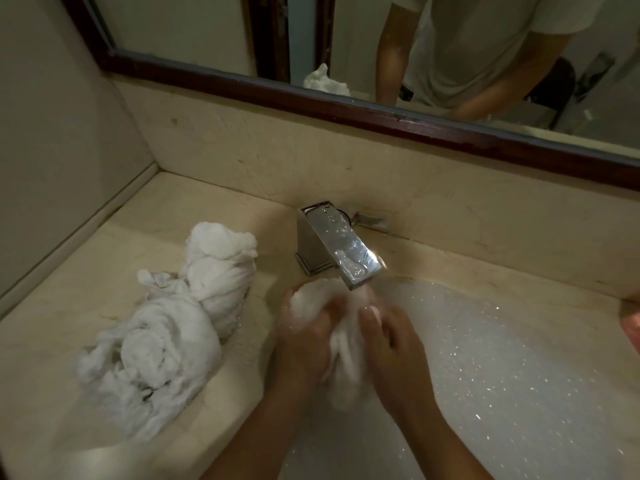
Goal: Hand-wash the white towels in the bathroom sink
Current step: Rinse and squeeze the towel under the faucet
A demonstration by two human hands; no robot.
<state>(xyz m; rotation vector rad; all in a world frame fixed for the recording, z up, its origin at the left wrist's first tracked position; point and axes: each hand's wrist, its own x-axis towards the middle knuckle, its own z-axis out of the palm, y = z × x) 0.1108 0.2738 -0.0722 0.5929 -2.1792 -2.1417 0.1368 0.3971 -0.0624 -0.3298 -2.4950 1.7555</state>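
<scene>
Scrubbing under way: left hand [304, 344] and right hand [391, 337] both grip a white towel [341, 351] over the sink [519, 358], below the faucet [341, 251]. Wrung towels [166, 327] lie left on the counter [69, 306]; washing appears partly complete.

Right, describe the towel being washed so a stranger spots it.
Find the square chrome faucet behind the white sink. Below its spout, the left hand and right hand grip a soapy white towel. The other white towels lie twisted on the beige counter, untouched.
</scene>
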